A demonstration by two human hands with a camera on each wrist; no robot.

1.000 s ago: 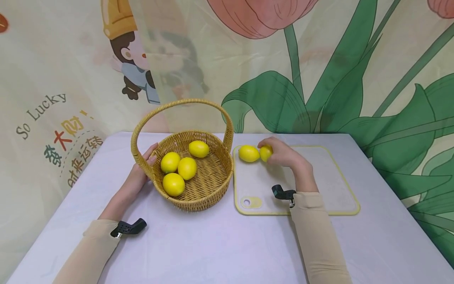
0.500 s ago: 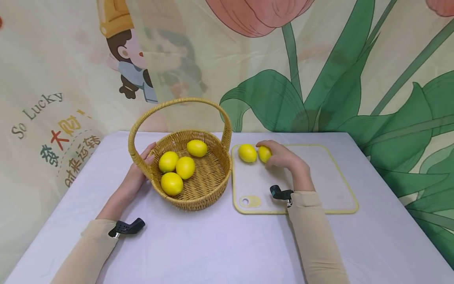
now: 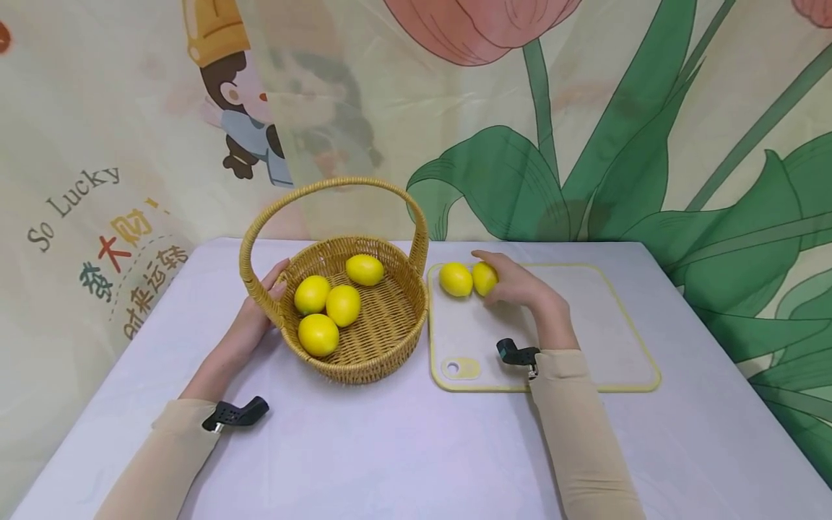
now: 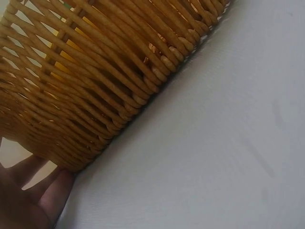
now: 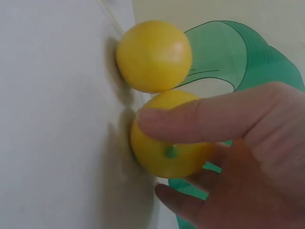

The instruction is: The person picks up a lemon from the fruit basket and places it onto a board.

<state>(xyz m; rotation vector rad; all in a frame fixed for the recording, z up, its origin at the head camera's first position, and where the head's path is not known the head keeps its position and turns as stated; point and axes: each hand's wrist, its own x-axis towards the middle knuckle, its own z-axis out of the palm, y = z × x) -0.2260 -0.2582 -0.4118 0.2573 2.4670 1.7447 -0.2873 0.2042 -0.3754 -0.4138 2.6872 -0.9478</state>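
Note:
My left hand [image 3: 256, 307] rests against the left side of a woven basket [image 3: 406, 350], fingers straight along its wall; in the left wrist view the fingertips [image 4: 55, 193] touch the wicker low down. Several yellow lemons [image 3: 318, 335] lie inside the basket. On the white cutting board [image 3: 552, 325], two more lie side by side near the far left corner: a left lemon [image 3: 456, 279] and a right lemon [image 3: 484, 278]. Around the right one is my right hand [image 3: 520, 283], thumb and index finger spread apart. In the right wrist view the thumb overlaps this lemon.
A tall arched handle [image 3: 334, 184] rises over the basket. The board has a yellow rim and lies right of the basket on a white-covered table [image 3: 364, 455]. A printed cloth [image 3: 598, 108] hangs behind the table's far edge.
The fingers of my right hand have loosened and spread around the right lemon, which stays on the board beside the other. My left hand and the basket hold their place.

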